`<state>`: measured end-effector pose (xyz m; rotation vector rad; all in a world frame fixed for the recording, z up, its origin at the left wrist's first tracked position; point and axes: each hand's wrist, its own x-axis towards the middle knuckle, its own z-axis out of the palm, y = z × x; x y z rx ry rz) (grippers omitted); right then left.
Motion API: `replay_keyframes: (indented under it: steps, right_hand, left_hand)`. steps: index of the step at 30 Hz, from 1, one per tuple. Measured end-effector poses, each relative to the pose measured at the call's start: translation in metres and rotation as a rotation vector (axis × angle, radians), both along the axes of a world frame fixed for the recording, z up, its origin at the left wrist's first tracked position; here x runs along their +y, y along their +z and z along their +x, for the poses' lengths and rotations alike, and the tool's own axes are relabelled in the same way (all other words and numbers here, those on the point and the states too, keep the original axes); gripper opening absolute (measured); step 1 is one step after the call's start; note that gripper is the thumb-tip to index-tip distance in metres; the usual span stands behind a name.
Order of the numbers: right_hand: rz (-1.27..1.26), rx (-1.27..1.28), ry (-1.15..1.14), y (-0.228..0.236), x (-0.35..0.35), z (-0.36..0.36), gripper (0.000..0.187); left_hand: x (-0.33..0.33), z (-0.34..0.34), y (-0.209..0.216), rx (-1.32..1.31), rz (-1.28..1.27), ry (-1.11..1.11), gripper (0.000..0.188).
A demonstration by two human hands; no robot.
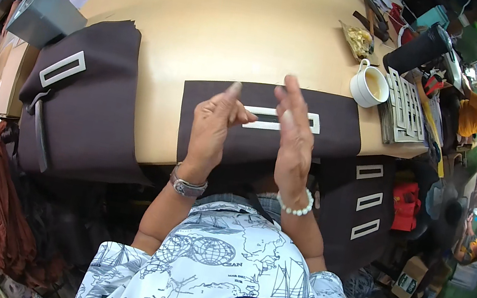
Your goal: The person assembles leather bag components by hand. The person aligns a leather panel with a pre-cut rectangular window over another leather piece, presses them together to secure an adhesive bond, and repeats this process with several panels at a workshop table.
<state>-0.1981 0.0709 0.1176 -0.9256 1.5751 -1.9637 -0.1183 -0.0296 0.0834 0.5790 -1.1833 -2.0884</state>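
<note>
A dark brown sheet of leather-like material (203, 96) lies along the table's near edge. On it rests a white rectangular frame (264, 125) with a long slot, partly covered by my right hand. Both hands hover over this sheet, facing each other. My left hand (215, 121) has its thumb raised and its fingers loosely bent apart, holding nothing that I can see. Stretched out and slightly blurred, the fingers of my right hand (295, 133) hold nothing. A watch circles my left wrist; a pale bead bracelet is on the right.
At left, another dark sheet (86, 106) carries a white frame (63, 69) and a dark strip beneath a grey bin (46, 12). To the right stand a cup (359, 81), stacked white frames (404, 110) and a black tumbler (417, 49). Several frames lie on dark material (335, 227) lower right.
</note>
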Motion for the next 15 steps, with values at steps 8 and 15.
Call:
replay_keyframes:
  steps: [8, 15]
  right_hand:
    - [-0.063, 0.78, 0.006, 0.019, -0.063, 0.006, 0.067]
    - [0.008, 0.828, 0.037, 0.018, -0.081, 0.037, 0.079]
  left_hand:
    - [0.027, 0.009, 0.015, 0.131, 0.256, -0.268, 0.052]
    - [-0.006, 0.01, 0.017, 0.429, -0.08, -0.194, 0.065]
